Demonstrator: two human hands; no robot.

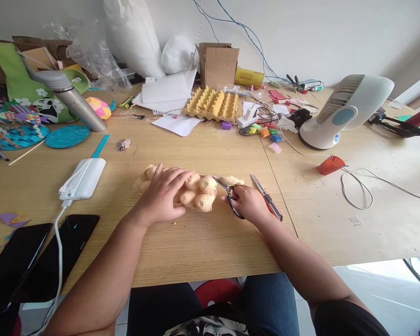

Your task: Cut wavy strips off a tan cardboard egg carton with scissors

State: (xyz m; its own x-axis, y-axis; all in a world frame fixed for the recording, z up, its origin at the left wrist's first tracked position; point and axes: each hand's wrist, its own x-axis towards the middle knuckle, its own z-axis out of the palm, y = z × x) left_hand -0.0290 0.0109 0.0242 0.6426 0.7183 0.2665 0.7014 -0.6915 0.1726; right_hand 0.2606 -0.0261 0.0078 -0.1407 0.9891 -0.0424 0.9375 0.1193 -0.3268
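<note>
While right fingers (239,190) clamp scissors (228,189), left fingers (177,174) spread on one carton piece (189,198), one knife (266,198)

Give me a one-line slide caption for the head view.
Left hand resting on a bumpy egg-tray piece, right hand holding scissors at its right end, a utility knife nearby.

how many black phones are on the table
2: one glossy black rectangular phone at the near left, another black phone just right of it, crossed by a thin white cable. Others may be hidden under the clutter.
</note>
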